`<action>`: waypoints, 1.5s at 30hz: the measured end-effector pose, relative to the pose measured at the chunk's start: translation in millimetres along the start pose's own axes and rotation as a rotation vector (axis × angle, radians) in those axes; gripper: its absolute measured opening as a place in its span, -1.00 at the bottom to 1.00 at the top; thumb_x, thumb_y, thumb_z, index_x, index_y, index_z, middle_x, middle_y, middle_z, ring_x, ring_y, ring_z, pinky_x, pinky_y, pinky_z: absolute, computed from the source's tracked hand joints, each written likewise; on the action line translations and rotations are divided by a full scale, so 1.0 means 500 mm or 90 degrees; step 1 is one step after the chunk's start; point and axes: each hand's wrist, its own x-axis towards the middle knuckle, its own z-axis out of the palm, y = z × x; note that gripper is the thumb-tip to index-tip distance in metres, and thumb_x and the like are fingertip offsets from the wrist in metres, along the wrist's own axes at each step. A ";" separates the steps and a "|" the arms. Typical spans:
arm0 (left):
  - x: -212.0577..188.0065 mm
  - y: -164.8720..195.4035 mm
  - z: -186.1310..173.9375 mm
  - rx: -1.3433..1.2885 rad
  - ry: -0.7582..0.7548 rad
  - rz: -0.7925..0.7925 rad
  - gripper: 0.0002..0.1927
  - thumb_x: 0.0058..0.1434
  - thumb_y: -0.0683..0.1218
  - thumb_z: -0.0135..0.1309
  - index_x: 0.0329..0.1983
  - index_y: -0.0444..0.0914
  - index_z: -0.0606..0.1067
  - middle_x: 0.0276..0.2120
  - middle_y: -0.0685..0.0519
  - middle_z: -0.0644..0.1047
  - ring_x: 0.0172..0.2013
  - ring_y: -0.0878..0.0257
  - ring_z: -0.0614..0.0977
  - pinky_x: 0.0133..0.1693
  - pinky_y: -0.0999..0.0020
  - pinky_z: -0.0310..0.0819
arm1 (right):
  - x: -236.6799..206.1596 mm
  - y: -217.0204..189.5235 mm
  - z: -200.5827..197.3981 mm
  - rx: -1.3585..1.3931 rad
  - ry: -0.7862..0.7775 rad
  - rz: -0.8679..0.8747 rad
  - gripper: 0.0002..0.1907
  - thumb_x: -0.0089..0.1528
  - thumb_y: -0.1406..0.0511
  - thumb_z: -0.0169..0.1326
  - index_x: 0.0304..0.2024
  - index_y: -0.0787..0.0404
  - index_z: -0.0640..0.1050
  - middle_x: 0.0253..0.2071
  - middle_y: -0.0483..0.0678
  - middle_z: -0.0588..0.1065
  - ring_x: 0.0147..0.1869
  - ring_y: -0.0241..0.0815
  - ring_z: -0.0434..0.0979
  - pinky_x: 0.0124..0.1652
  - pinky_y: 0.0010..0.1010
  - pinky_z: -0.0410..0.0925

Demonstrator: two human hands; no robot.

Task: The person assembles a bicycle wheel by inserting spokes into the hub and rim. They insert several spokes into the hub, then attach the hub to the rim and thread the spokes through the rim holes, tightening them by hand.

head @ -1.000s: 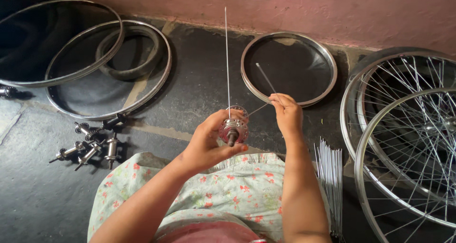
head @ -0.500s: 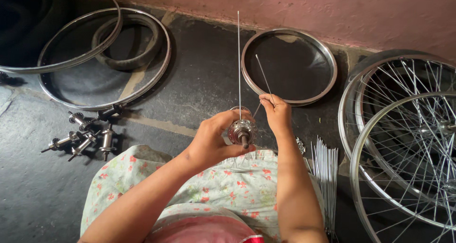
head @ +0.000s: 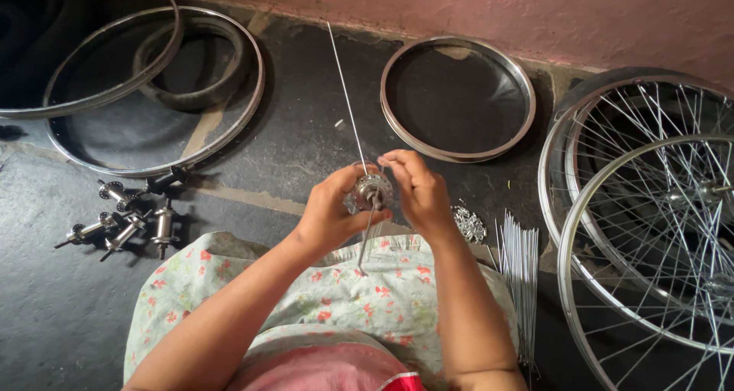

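My left hand (head: pixel 330 211) grip closed around wheel hub (head: pixel 372 190) over lap. My right hand (head: pixel 418 192) fingertips pinch hub flange. Long spoke (head: pixel 345 93) sticks up from hub. Spoke bundle (head: pixel 520 261) on floor nearby.

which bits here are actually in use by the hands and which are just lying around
In hand:
- wheel hub, held by the left hand
- long spoke sticking up from the hub
- right hand, fingers at the hub's flange

Lying about:
- spare hubs on the floor
- bundle of spokes
- small pile of nipples
- bare rims
- spoked wheels
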 end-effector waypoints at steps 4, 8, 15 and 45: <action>-0.005 -0.022 0.001 0.011 -0.013 -0.014 -0.39 -0.05 -0.07 0.45 0.09 -0.26 0.52 -0.12 0.00 0.63 -0.14 0.19 0.70 -0.07 0.32 0.57 | -0.011 -0.053 -0.004 -0.070 -0.058 -0.026 -0.77 0.41 0.35 -0.09 0.09 0.19 0.48 -0.08 0.07 0.64 0.03 0.00 0.70 -0.10 -0.30 0.52; -0.005 -0.032 0.002 0.013 -0.023 -0.030 -0.46 -0.01 -0.09 0.40 0.05 -0.27 0.54 -0.14 0.00 0.64 -0.13 0.19 0.71 -0.07 0.30 0.56 | -0.009 -0.065 -0.012 -0.052 -0.105 -0.072 -0.72 0.40 0.39 -0.14 0.17 0.18 0.39 0.02 0.09 0.62 0.08 0.11 0.66 -0.08 -0.24 0.54; -0.005 -0.045 0.003 0.011 -0.052 -0.114 -0.52 0.03 -0.03 0.39 0.00 -0.25 0.56 -0.18 0.00 0.64 -0.16 0.20 0.72 -0.10 0.30 0.57 | -0.016 -0.064 -0.025 0.003 -0.131 -0.130 -0.65 0.35 0.34 -0.01 0.17 0.25 0.35 0.04 0.14 0.58 0.07 0.14 0.66 -0.06 -0.24 0.53; -0.007 -0.061 -0.006 -0.300 -0.085 -0.151 -0.28 0.14 -0.25 0.32 0.39 -0.32 0.36 0.13 0.05 0.55 0.06 0.38 0.58 0.14 0.40 0.52 | -0.041 -0.089 -0.023 0.041 0.171 -0.229 -0.97 0.40 0.45 0.09 -0.13 0.30 0.56 -0.16 0.01 0.56 -0.10 -0.19 0.60 -0.08 -0.45 0.46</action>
